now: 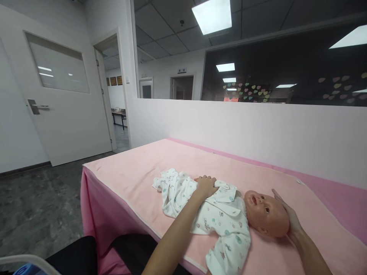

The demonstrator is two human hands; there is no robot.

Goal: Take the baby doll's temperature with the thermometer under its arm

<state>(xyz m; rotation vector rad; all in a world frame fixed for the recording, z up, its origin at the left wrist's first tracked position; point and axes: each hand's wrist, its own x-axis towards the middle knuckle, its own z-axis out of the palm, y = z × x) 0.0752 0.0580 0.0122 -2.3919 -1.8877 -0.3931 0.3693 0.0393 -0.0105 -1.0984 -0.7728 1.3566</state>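
Note:
A baby doll point(265, 213) in a white patterned romper point(200, 208) lies on its back on a pink towel point(137, 172), head to the right. My left hand point(207, 185) rests flat on the doll's belly with fingers stretched out over the cloth. My right hand point(289, 215) cups the back and top of the doll's head, its fingers curved around the far side and mostly hidden behind it.
The towel covers a table draped in a deeper pink cloth point(344, 198) that stands against a white half wall with a window above. A white door point(57, 99) and grey floor point(37, 206) lie to the left. A white rim point(28, 261) shows at the bottom left corner.

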